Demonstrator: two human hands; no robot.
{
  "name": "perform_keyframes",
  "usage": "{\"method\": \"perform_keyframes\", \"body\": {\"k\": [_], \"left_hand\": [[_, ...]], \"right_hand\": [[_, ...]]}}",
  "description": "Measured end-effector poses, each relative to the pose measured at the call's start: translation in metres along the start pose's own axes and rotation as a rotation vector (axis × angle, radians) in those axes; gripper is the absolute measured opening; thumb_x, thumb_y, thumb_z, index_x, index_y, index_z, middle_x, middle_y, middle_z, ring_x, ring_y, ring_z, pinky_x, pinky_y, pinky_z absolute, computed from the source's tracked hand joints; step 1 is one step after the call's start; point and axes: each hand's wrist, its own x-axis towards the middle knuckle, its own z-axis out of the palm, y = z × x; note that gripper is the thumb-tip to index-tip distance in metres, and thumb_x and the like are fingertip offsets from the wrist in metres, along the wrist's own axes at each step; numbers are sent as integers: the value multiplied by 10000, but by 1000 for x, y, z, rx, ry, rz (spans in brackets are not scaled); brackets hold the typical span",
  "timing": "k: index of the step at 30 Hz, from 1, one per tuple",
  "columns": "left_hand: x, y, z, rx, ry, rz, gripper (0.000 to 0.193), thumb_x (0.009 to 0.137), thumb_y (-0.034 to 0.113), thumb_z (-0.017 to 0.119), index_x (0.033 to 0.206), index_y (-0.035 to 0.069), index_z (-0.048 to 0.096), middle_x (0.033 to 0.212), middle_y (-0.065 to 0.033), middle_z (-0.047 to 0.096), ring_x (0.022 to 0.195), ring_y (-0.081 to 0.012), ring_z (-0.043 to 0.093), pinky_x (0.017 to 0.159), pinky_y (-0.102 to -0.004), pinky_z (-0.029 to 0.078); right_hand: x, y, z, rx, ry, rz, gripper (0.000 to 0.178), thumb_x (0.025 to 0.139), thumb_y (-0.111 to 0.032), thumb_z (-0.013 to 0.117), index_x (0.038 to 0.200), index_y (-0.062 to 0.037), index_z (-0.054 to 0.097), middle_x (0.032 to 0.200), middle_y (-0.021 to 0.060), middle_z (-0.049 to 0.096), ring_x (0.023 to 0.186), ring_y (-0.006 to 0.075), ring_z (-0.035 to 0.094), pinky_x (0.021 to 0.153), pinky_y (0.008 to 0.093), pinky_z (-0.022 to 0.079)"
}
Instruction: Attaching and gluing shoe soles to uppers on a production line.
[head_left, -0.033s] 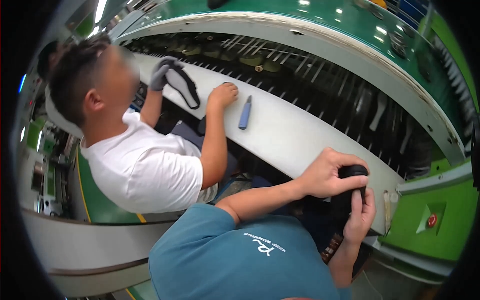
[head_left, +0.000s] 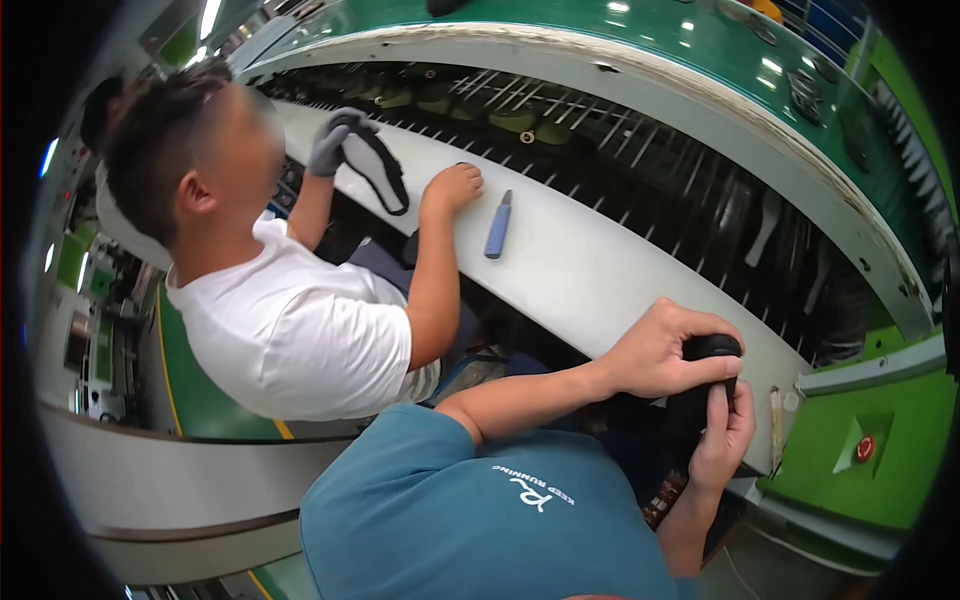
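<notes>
Clock on head view, 12 = top, centre = frame middle. Rounded black piece (head_left: 712, 346) sits at about 4 o'clock, up off the white ledge (head_left: 590, 275), in both hands. Left hand (head_left: 665, 345) is closed on it from the piece's 9 o'clock side: fingers curled over the top, thumb across the near side. Right hand (head_left: 725, 430) grips from its 6 o'clock, thumb and fingers upright against the lower end. Reads as a two-point hold: left clamps, right steadies or presses from below, so the piece shouldn't twist. Held close in front of the body, probably for control and a clear look. Lower part is lost against dark clothing; can't tell its full shape. Blue-handled knife (head_left: 497, 230) lies loose on the ledge just above centre, short blade toward 12; likely parked there to be in reach of both people. Co-worker at 9–10 o'clock: gloved hand (head_left: 328, 152) holds a pale sole with black rim (head_left: 372, 168) tilted up, maybe glove for grip or protection; bare hand (head_left: 455, 187) rests on the ledge, can't tell if it holds anything. Red button (head_left: 865, 449) on green panel (head_left: 815, 440), 4 o'clock, presumably placed for quick reach.
</notes>
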Motion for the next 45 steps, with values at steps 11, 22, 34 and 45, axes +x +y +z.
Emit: {"method": "perform_keyframes", "body": {"k": [11, 22, 34, 45], "left_hand": [[2, -9, 11, -17, 35, 48, 276, 920, 232, 816, 1039, -16, 795, 850, -126, 785, 743, -199, 747, 698, -312, 582], [5, -2, 12, 10, -26, -70, 231, 936, 148, 810, 1112, -2, 809, 970, -123, 822, 924, -170, 789, 869, -302, 602], [9, -7, 7, -32, 9, -81, 254, 953, 149, 743, 1135, -19, 801, 1065, -147, 826, 981, -217, 781, 921, -351, 605], [28, -67, 22, -368, -36, -147, 783, 1179, 579, 192, 1414, 3, 668, 1109, -119, 776, 1035, -186, 727, 973, -329, 571]], "right_hand": [[3, 10, -16, 19, -55, -27, 143, 1135, -144, 594, 1044, -35, 609, 976, -30, 613, 888, 22, 511, 806, 195, 411], [1, 6, -15, 17, 10, -8, 144, 1109, -162, 643, 1099, -18, 641, 983, -16, 646, 889, 39, 544, 806, 214, 458], [17, 2, -2, -101, 27, -16, 257, 1030, -228, 786, 989, -7, 661, 782, -26, 650, 736, 28, 552, 634, 231, 462], [56, 0, -1, -120, 97, -39, 375, 1021, -330, 792, 1070, 25, 682, 920, 49, 745, 816, 81, 677, 739, 254, 559]]}}
